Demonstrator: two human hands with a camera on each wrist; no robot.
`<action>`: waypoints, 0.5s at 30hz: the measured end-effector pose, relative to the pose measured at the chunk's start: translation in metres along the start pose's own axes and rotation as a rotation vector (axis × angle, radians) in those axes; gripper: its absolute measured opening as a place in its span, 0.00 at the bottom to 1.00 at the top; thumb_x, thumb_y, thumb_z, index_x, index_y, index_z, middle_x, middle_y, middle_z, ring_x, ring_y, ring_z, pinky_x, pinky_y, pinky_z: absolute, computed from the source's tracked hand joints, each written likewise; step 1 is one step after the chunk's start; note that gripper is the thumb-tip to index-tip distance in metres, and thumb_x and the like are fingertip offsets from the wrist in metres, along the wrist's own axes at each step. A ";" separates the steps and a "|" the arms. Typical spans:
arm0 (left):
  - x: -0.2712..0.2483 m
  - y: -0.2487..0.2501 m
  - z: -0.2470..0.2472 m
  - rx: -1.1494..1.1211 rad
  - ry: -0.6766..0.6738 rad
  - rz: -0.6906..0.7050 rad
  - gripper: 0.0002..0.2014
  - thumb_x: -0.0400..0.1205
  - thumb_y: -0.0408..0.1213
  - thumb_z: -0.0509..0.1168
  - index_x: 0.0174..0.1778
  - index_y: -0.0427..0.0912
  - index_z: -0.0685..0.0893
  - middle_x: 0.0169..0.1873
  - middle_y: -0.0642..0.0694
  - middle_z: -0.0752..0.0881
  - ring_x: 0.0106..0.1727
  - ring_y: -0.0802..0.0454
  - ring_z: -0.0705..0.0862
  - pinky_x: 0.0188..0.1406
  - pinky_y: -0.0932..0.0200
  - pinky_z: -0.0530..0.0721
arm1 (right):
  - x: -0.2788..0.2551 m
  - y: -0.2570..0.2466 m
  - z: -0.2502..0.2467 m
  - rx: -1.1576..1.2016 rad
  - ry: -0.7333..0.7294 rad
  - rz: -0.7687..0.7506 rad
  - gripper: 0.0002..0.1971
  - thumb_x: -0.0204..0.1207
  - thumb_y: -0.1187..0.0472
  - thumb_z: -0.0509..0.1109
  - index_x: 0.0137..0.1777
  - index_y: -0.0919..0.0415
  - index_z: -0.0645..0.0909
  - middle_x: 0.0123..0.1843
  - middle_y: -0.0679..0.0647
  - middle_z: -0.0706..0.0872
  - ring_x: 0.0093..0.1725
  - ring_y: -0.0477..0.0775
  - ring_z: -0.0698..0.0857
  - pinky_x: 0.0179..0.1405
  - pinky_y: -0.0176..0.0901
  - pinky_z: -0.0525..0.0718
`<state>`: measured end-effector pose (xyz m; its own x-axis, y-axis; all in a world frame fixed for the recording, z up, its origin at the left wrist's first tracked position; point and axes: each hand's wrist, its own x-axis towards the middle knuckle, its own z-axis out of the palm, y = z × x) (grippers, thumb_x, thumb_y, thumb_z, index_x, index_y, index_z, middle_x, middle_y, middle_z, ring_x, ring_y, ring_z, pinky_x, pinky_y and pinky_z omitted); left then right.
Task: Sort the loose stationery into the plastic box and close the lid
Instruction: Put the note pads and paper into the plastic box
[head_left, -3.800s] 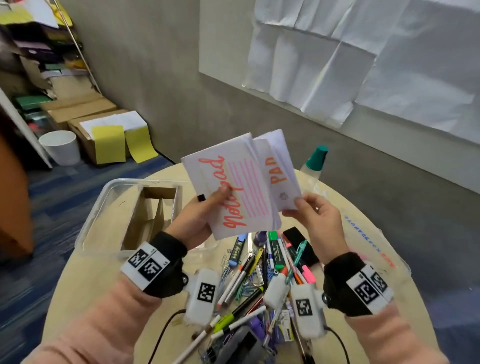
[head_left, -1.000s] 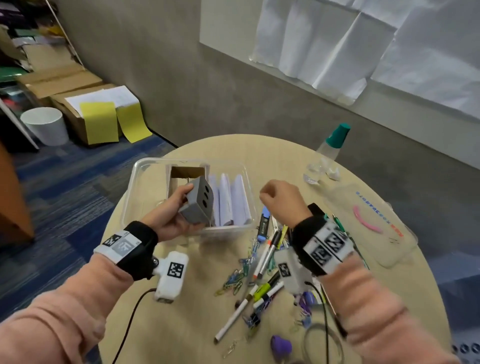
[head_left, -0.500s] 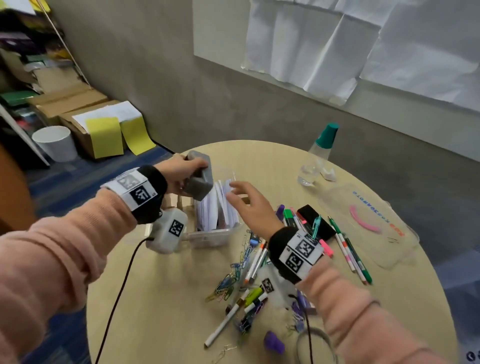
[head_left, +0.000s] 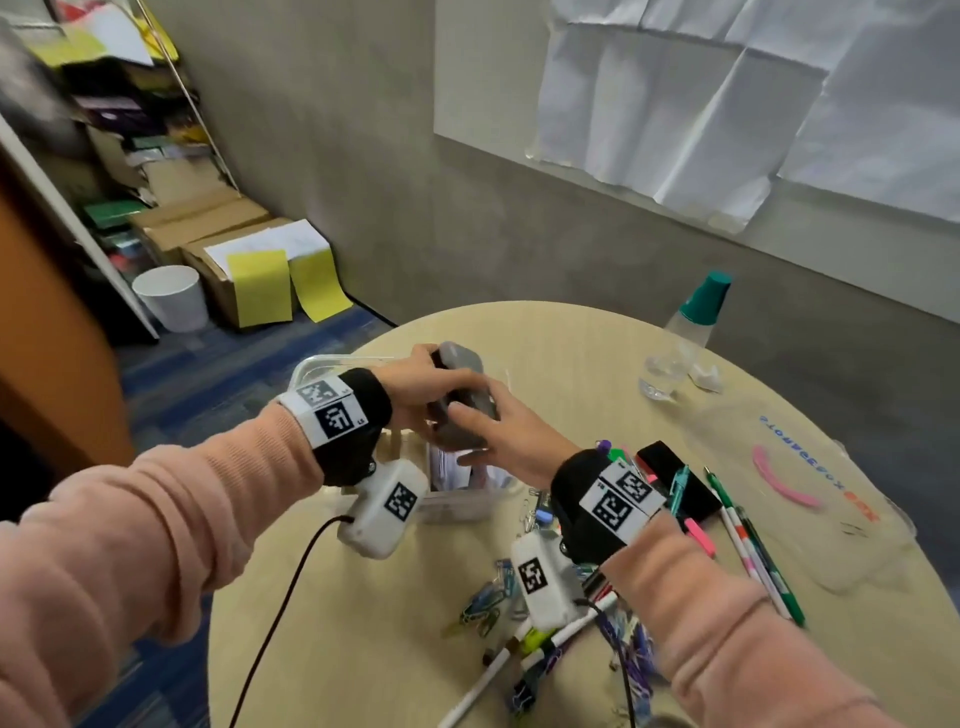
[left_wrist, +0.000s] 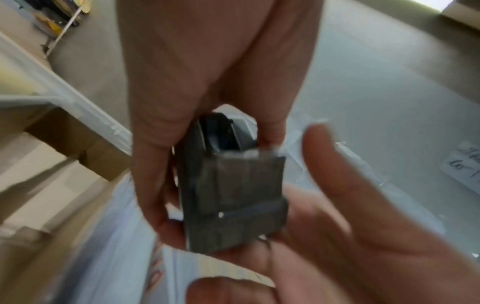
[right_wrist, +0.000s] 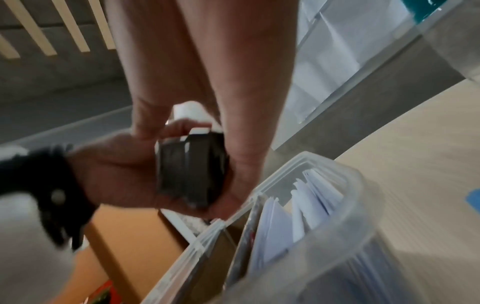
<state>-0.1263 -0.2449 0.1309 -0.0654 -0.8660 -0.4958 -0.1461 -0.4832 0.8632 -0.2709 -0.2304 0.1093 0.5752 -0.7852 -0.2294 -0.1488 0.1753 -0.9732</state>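
Both hands, left hand (head_left: 410, 382) and right hand (head_left: 501, 434), are gripping a grey hole punch (head_left: 460, 400) over the plastic box (head_left: 457, 506), notepads (right_wrist: 306, 203) already inside; pens (head_left: 748, 545) and clips (head_left: 488, 605) at 5 o'clock are still lying loose on the table (head_left: 571, 343), the lid not yet on.

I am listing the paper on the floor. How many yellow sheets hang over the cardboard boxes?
2. One yellow sheet hangs down the cardboard box front; the other, right beside it, reaches the carpet. More may be hidden.
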 end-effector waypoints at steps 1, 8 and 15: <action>0.001 -0.002 -0.002 -0.012 0.054 0.013 0.26 0.76 0.39 0.70 0.68 0.37 0.69 0.59 0.33 0.80 0.53 0.36 0.84 0.43 0.41 0.87 | 0.000 -0.002 -0.001 -0.008 -0.057 0.028 0.21 0.82 0.54 0.61 0.74 0.51 0.65 0.63 0.53 0.78 0.59 0.55 0.81 0.50 0.45 0.83; 0.002 -0.006 -0.040 -0.193 0.290 -0.014 0.23 0.77 0.34 0.68 0.66 0.41 0.68 0.48 0.38 0.80 0.47 0.42 0.82 0.39 0.46 0.83 | 0.009 0.000 0.006 -0.065 0.083 0.398 0.27 0.84 0.60 0.59 0.80 0.66 0.56 0.59 0.61 0.76 0.57 0.61 0.78 0.59 0.50 0.77; -0.005 -0.009 -0.056 -0.153 0.250 -0.066 0.22 0.77 0.37 0.69 0.64 0.40 0.71 0.53 0.35 0.80 0.49 0.40 0.82 0.36 0.44 0.84 | 0.034 0.010 0.021 -0.276 0.174 0.506 0.31 0.82 0.58 0.62 0.80 0.67 0.54 0.68 0.70 0.72 0.64 0.67 0.78 0.67 0.57 0.78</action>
<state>-0.0697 -0.2434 0.1312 0.1872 -0.8279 -0.5288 0.0101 -0.5366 0.8438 -0.2356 -0.2429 0.0913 0.2417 -0.7340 -0.6347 -0.5864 0.4107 -0.6982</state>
